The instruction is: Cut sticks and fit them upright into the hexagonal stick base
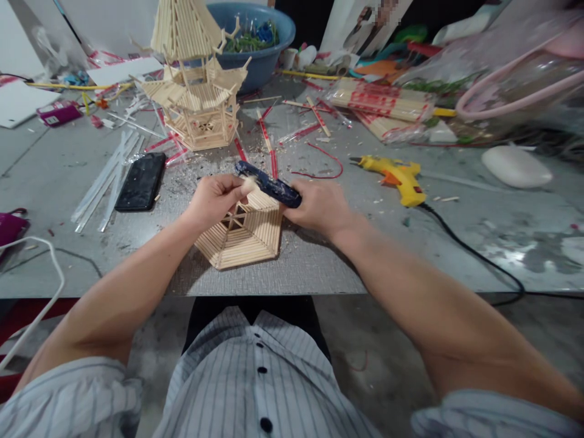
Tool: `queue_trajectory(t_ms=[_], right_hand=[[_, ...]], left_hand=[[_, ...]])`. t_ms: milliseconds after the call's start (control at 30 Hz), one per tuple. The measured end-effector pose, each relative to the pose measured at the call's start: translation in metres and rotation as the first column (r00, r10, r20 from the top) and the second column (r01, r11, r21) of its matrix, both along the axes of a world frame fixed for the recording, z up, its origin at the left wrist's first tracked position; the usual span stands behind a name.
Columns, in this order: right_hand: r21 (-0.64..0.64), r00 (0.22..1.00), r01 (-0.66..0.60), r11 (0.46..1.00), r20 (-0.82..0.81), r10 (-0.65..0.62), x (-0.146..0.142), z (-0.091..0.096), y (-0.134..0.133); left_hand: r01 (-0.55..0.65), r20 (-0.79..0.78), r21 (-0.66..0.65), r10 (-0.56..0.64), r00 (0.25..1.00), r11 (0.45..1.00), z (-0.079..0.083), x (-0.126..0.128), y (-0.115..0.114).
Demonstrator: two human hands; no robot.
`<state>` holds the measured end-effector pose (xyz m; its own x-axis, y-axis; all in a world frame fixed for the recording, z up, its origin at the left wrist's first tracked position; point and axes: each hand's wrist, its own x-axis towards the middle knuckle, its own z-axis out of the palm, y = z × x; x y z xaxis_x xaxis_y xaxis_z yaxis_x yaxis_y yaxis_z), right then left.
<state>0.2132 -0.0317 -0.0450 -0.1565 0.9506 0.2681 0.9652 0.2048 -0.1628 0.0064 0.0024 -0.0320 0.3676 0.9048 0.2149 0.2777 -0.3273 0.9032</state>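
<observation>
My right hand point(317, 204) is closed around a dark blue elongated tool point(278, 187), whose exact kind I cannot make out. The tool slants up and left toward my left hand point(216, 199). Fingers and thumb of that hand pinch a small pale piece point(249, 184), wood-coloured and blurred, against or just in front of the tool's far part. Beneath both hands a polygonal panel of wooden sticks point(246, 243) lies on the table, with a spoked opening near its middle. My hands partly cover its upper edge.
A tiered stick pagoda point(201, 103) stands behind, before a blue basin point(264, 61). A black phone point(140, 182) and clear glue sticks point(107, 176) lie left. To the right are a yellow glue gun point(401, 176) with its cord, a white mouse-like object point(516, 166) and bagged sticks point(383, 100).
</observation>
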Motion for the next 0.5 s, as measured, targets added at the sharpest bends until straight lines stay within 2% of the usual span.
queue_trajectory(t_ms=[100,200,333,500], right_hand=[[0.004,0.997,0.077,0.997,-0.020,-0.076,0.001,-0.001,0.002],[0.090,0.993,0.114,0.989,-0.051,-0.110,0.005,-0.003,0.008],[0.186,0.998,0.057,0.981,-0.046,-0.049,0.014,-0.008,0.015],[0.168,0.999,-0.017,0.986,-0.024,0.022,0.017,-0.008,0.017]], left_hand=[[-0.018,0.011,-0.009,0.018,1.000,1.000,-0.001,0.000,0.000],[-0.045,0.036,-0.023,0.045,0.998,0.999,0.000,0.000,0.001],[-0.043,0.075,-0.086,0.049,0.996,0.995,0.003,-0.001,0.002],[0.009,0.153,-0.294,0.037,0.988,0.956,0.008,0.001,0.001]])
